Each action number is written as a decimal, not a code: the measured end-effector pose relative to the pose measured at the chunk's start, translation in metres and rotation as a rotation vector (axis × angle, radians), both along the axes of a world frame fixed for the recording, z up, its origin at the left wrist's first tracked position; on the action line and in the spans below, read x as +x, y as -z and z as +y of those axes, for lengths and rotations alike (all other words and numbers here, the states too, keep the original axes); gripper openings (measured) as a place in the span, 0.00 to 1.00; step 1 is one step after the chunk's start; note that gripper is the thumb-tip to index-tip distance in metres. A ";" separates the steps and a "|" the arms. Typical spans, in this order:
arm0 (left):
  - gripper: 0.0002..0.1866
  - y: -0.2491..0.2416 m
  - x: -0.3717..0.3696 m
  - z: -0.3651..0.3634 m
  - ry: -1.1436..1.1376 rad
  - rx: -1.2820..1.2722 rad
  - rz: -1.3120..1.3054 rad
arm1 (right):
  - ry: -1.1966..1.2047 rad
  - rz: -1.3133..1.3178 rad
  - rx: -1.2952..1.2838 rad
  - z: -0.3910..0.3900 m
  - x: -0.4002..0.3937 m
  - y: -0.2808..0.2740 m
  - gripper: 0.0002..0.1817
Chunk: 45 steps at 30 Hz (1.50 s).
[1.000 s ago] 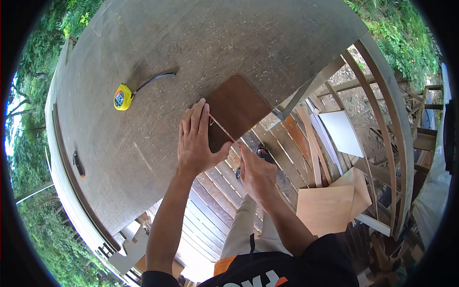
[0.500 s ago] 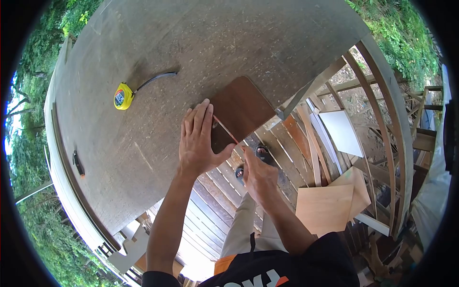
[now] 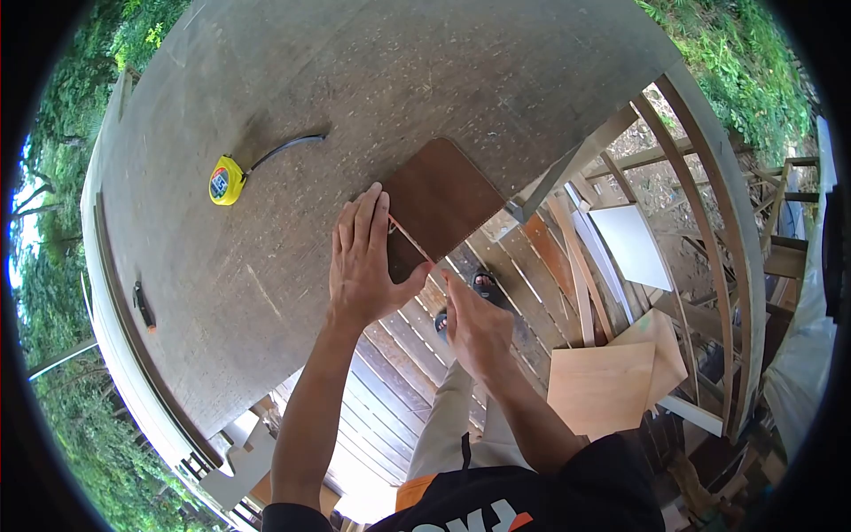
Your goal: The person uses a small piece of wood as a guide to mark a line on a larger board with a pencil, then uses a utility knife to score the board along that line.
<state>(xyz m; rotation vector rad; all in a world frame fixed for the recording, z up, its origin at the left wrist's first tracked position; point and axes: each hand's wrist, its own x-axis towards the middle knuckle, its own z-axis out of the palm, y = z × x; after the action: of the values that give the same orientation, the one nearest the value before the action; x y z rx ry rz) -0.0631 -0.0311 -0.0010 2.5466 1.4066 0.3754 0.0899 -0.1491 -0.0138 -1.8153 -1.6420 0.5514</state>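
A dark brown board (image 3: 448, 197) with rounded far corners lies at the edge of the large worn tabletop (image 3: 292, 239), its near end over the edge. My left hand (image 3: 359, 257) rests flat on the board's left part, fingers stretched out together and thumb pointing right. A thin reddish strip (image 3: 410, 238) runs across the board from beside the left fingers toward my right hand (image 3: 479, 328). The right hand is closed just off the near edge, forefinger close to the left thumb. I cannot tell what it grips, as the fingers hide it.
On the tabletop sit a yellow tape measure (image 3: 227, 180) with a dark strap and a small black tool (image 3: 143, 306) at the far left. Pale plywood pieces (image 3: 603, 386), a white panel (image 3: 631, 246) and wood strips lie to the right, beside an open wooden frame (image 3: 722, 230). Slatted decking (image 3: 390, 390) lies below.
The brown board and both hands have shifted slightly left and away from me. Both hands keep their shape and place on the board. The tape measure stays where it was.
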 end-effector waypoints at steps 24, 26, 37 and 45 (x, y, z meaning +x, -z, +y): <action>0.54 -0.002 0.000 0.001 0.009 -0.010 0.000 | -0.015 0.036 -0.023 0.010 -0.001 0.003 0.29; 0.54 -0.001 -0.001 -0.001 0.005 -0.016 0.007 | -0.020 0.079 -0.023 0.001 0.000 0.012 0.30; 0.55 0.000 -0.002 -0.002 0.002 -0.024 0.047 | -0.005 0.043 0.108 -0.041 0.022 0.003 0.20; 0.54 -0.001 0.000 0.000 -0.002 -0.034 0.023 | -0.029 0.019 -0.047 0.000 -0.001 -0.006 0.23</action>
<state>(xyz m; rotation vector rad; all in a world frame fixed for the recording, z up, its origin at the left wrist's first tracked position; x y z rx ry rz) -0.0635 -0.0313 0.0004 2.5311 1.4109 0.3209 0.0892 -0.1492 -0.0080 -1.8171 -1.6581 0.6236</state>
